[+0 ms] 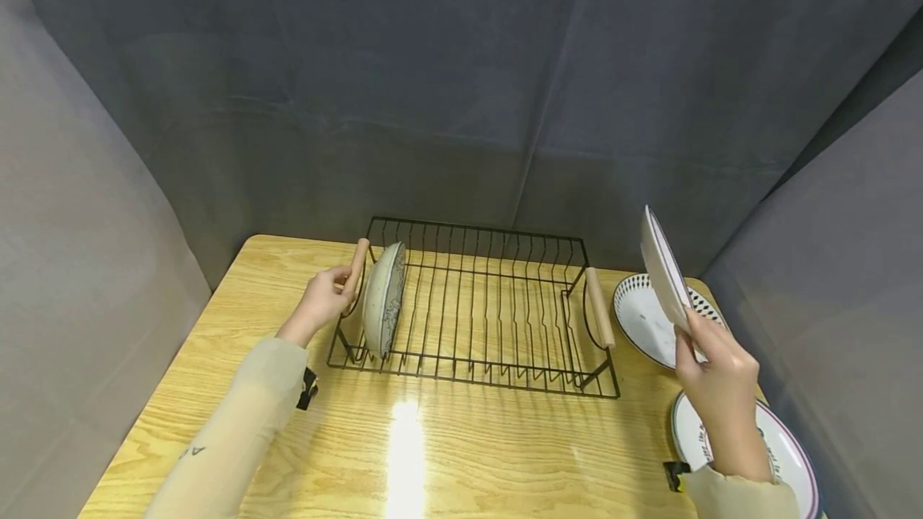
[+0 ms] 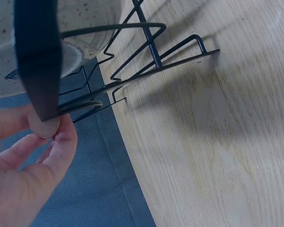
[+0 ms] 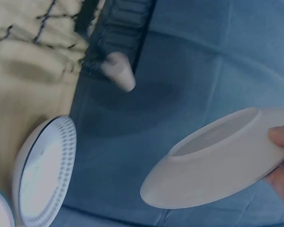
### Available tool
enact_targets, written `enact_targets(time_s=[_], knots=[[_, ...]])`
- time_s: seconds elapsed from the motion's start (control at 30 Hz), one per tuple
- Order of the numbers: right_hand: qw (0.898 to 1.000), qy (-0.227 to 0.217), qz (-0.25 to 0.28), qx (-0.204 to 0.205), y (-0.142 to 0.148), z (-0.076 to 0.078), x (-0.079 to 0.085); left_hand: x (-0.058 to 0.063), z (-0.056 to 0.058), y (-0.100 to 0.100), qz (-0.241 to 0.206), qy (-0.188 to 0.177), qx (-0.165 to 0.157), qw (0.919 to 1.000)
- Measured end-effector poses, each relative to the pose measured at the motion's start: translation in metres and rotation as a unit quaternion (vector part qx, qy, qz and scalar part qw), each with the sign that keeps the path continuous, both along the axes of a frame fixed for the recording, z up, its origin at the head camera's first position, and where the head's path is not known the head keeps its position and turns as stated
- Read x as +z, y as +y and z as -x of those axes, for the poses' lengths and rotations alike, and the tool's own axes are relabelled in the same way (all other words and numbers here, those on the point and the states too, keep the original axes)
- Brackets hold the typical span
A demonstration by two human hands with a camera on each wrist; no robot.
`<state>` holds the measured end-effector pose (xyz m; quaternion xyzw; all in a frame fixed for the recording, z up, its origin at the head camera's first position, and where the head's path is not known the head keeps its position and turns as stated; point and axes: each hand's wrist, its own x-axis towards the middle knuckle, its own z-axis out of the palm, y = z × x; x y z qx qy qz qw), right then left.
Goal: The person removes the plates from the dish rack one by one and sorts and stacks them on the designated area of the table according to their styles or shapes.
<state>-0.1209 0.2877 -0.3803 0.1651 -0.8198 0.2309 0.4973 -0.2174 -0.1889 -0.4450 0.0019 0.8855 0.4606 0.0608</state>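
Observation:
My left hand (image 1: 324, 297) grips the wooden handle (image 1: 356, 267) at the left end of a black wire dish rack (image 1: 472, 359). In the left wrist view, the fingers wrap that handle close under a speckled bowl. This bowl (image 1: 383, 303) stands on edge in the rack's leftmost slots, its patterned inside facing right. Off to the right, my right hand (image 1: 717, 375) pinches a white plate (image 1: 663, 267) by its lower edge, raised and tilted. The right wrist view shows the plain underside of the plate (image 3: 213, 175) and its foot ring.
Below the raised plate lies a white dish with a dark-patterned rim (image 1: 642, 319), right of the rack. Nearer, a white plate with lettering (image 1: 789, 455) sits partly under my right forearm. Grey curtains (image 1: 433, 102) enclose the wooden table (image 1: 346, 439) at back and sides.

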Motion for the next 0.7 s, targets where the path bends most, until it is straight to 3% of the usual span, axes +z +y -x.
enact_targets(time_s=[0.3, 0.7], knots=[[0.999, -0.008, -0.031, -0.032, 0.033, -0.019, -0.016, 0.001, 0.0, 0.0, 0.002, -0.001, -0.003, 1.0], [0.99, -0.076, -0.055, -0.106, 0.072, -0.051, -0.047, -0.001, 0.0, 0.0, 0.0, 0.002, -0.003, 1.0]])
